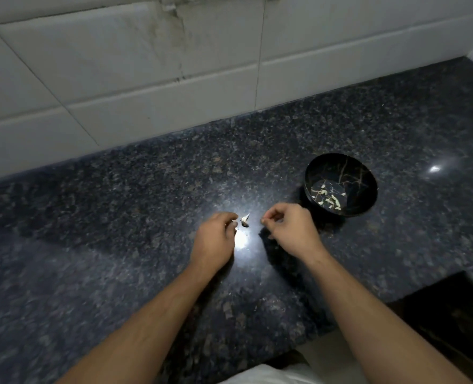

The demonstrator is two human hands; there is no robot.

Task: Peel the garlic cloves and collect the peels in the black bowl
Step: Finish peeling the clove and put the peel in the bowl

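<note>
Speckled granite counter (pixel 118 217), tiled wall (pixel 146 65) (stained)

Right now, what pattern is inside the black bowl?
Thin golden, marble-like veins on the black bowl; head view.

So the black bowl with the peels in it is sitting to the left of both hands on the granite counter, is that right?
Not quite. In the head view the black bowl, with pale peels in its bottom, sits to the right of both hands, just beyond the right hand. It does stand on the granite counter.
</note>
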